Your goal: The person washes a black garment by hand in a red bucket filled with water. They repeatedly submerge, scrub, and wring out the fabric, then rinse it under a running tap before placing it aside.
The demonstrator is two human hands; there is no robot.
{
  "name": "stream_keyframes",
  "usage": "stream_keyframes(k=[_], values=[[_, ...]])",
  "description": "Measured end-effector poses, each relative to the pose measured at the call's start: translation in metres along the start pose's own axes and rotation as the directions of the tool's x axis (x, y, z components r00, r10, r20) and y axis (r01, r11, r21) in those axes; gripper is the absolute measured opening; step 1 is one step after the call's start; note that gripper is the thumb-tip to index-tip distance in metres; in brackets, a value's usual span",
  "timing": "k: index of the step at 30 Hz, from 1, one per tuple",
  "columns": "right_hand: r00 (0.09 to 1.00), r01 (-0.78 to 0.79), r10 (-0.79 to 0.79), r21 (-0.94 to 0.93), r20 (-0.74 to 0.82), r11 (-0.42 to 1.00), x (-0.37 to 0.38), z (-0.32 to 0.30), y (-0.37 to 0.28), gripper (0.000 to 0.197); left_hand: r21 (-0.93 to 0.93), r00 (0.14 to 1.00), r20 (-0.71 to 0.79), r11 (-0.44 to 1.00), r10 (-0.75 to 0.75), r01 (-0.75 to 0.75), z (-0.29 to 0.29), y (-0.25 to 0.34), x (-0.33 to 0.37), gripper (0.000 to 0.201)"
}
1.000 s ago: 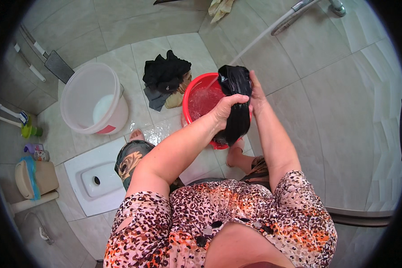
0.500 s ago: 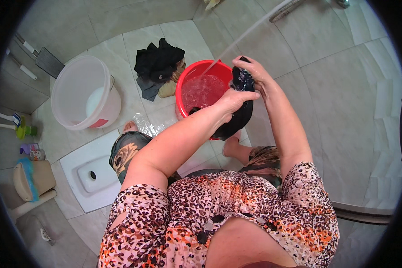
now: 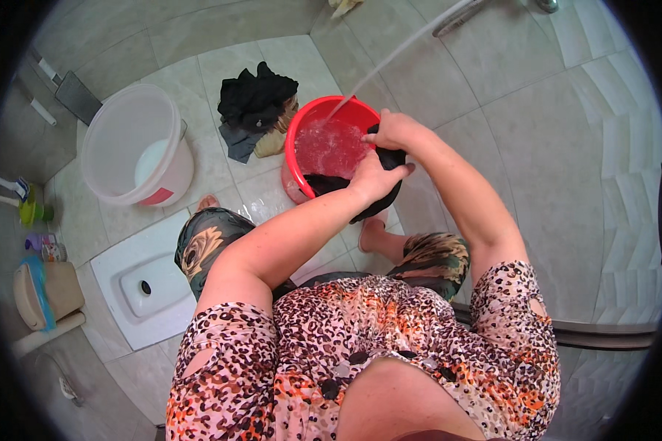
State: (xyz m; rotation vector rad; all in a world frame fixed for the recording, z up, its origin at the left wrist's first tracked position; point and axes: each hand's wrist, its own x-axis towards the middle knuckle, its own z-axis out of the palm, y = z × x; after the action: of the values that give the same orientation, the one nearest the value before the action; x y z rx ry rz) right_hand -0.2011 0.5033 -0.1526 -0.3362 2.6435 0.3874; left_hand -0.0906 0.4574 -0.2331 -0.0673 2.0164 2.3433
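Observation:
A wet black garment (image 3: 393,157) hangs over the near right rim of a red bucket (image 3: 295,182). Its lower part droops outside, and another dark fold lies at the near inner edge. My left hand (image 3: 376,178) is closed on the garment at the near side of the bucket. Just beyond it, my right hand (image 3: 397,132) grips the same cloth close to the right rim, fingers curled. A stream of water (image 3: 390,60) pours into the bucket, where the water (image 3: 331,147) is churned and bubbly.
A heap of dark and beige clothes (image 3: 256,99) lies left of the bucket. Farther left stand a large whitish tub (image 3: 176,173) and a white squat toilet (image 3: 118,275). Brushes (image 3: 11,187) hang at the left wall; a shower hose end (image 3: 456,16) is at the upper right.
Both hands have lowered the garment toward the bucket's right rim. It was stretched up between them, and now it sits bunched lower. The right hand has moved left and down.

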Motion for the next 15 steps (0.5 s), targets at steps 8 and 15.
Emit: stream_keyframes(k=[8,15], values=[[0.922,-0.019,-0.360,0.912,-0.142,-0.410,0.010,0.018,0.052,0.084,-0.623,0.853,0.497,0.619,-0.159,0.478,-0.046,0.042,0.005,0.037],[0.778,-0.132,-0.415,0.523,-0.472,-0.842,0.002,0.030,0.021,0.042,-0.639,0.829,0.528,0.558,-0.182,0.530,-0.041,0.053,-0.005,0.040]])
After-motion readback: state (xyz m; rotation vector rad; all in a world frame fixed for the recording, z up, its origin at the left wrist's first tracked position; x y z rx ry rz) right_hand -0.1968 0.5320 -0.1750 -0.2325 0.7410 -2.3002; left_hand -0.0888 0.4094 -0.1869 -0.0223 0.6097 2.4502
